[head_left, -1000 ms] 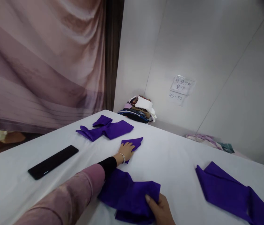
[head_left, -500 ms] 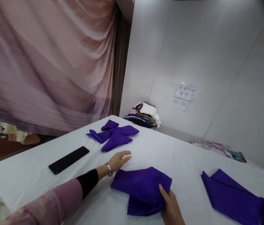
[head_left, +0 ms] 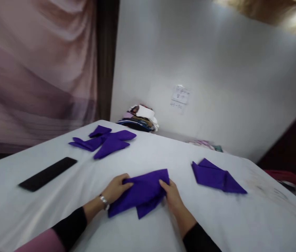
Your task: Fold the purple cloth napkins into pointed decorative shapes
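A folded purple cloth napkin is held between my two hands just over the white-covered table. My left hand grips its left edge, thumb on top and the other fingers partly hidden by the fabric. On the right side my right hand pinches the napkin's edge, thumb on top. One corner of the cloth hangs down at the front. Another folded purple napkin lies to the right. Farther back on the left are several purple napkins folded into pointed shapes and grouped together.
A flat black rectangular object lies on the left of the white-covered table. Piled clothes sit beyond the far edge, with more fabric farther right. A paper sign hangs on the wall. A pinkish curtain drapes at left.
My left hand, earlier free and apart from the cloth, now grips the napkin's left edge. My right hand keeps its hold. The camera view has turned to the right.
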Motion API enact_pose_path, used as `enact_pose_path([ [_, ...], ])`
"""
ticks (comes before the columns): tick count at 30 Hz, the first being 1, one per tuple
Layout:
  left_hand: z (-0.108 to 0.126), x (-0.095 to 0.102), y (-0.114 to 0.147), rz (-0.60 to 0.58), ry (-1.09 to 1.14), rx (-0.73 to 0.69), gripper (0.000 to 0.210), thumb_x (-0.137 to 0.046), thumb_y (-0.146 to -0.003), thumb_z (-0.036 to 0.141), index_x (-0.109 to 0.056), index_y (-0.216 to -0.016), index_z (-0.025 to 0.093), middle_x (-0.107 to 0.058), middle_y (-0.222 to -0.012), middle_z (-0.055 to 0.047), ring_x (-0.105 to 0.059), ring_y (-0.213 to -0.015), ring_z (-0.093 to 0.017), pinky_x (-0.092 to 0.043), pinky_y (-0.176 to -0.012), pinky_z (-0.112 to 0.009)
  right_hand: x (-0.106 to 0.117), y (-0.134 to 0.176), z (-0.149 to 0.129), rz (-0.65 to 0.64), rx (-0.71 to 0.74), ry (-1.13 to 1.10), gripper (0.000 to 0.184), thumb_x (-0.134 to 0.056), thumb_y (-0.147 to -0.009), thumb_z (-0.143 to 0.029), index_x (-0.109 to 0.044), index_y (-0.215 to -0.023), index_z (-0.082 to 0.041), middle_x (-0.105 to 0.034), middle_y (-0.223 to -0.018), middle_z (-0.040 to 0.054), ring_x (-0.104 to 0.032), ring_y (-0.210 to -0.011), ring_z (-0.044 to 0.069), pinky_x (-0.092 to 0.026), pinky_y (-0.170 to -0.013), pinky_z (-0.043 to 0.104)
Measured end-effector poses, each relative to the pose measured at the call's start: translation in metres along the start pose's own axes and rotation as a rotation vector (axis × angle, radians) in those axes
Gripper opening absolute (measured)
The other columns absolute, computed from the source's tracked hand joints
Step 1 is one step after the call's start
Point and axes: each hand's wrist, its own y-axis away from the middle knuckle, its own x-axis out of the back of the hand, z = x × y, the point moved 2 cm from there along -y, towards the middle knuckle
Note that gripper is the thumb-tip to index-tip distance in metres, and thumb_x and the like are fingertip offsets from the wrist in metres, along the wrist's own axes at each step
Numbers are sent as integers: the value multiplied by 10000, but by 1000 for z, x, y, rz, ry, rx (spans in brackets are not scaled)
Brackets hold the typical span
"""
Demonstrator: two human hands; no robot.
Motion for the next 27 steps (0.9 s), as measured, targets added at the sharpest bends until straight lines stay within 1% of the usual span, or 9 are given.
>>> enact_pose_path([
  [4,9,16,8,161,36,21,297,-508,-685,490,-583,-822,237,-682,-819,25,-611,-785,-190,-459,-729,-283,-13,17,2,-138,78,54,473,-758,-573,-300,-647,-1012,-166,-686,-978,45,-625,-905,229,-431,-904,398],
  [6,10,23,10,204,41,30,270,-516,-660,492,-564,-776,252,-695,-872,36,-621,-804,-191,-468,-746,-285,-14,23,8,-188,87,120,417,-744,-583,-306,-659,-975,-190,-689,-952,20,-629,-878,220,-437,-893,403],
  [12,12,34,6,264,-28,37,202,-488,-606,466,-452,-623,268,-706,-852,98,-622,-723,-177,-490,-666,-290,-2,15,11,-141,95,341,213,-674,-637,-279,-673,-823,-174,-671,-763,-31,-615,-721,171,-479,-764,359],
  [15,35,47,0,352,-100,-93,221,-472,-615,463,-413,-634,251,-693,-906,82,-612,-735,-161,-473,-657,-269,-4,-5,-21,-47,150,423,160,-659,-644,-266,-658,-754,-149,-645,-698,-20,-593,-670,157,-484,-706,327],
  [18,73,69,-7,547,-175,-368,256,-442,-692,474,-409,-678,220,-637,-1051,58,-590,-864,-141,-450,-749,-266,-14,-18,-80,110,487,599,179,-564,-745,-264,-654,-862,-162,-655,-841,1,-586,-813,180,-463,-773,329],
  [20,91,80,-11,620,-222,-568,242,-420,-729,431,-426,-689,192,-590,-1127,37,-555,-995,-149,-416,-851,-297,-22,-17,-115,133,737,687,231,-488,-815,-261,-631,-978,-184,-627,-1037,18,-549,-980,181,-426,-862,331],
  [23,88,82,-21,558,-340,-753,189,-394,-719,352,-461,-670,182,-562,-1169,22,-474,-1149,-182,-341,-967,-358,-22,-10,-135,82,931,879,235,-433,-861,-228,-634,-981,-212,-549,-1213,20,-429,-1179,171,-333,-984,354],
  [25,63,71,-27,443,-425,-769,169,-376,-691,326,-490,-667,203,-573,-1169,32,-445,-1182,-196,-315,-996,-390,-12,-7,-121,21,924,1039,247,-425,-854,-165,-653,-933,-221,-560,-1208,24,-397,-1217,165,-295,-1015,373],
  [27,27,54,-32,294,-486,-712,172,-371,-668,307,-525,-682,231,-598,-1145,46,-466,-1151,-212,-333,-979,-418,4,-5,-90,-65,850,1186,292,-419,-817,-85,-665,-908,-213,-606,-1146,40,-438,-1188,161,-311,-1008,371],
])
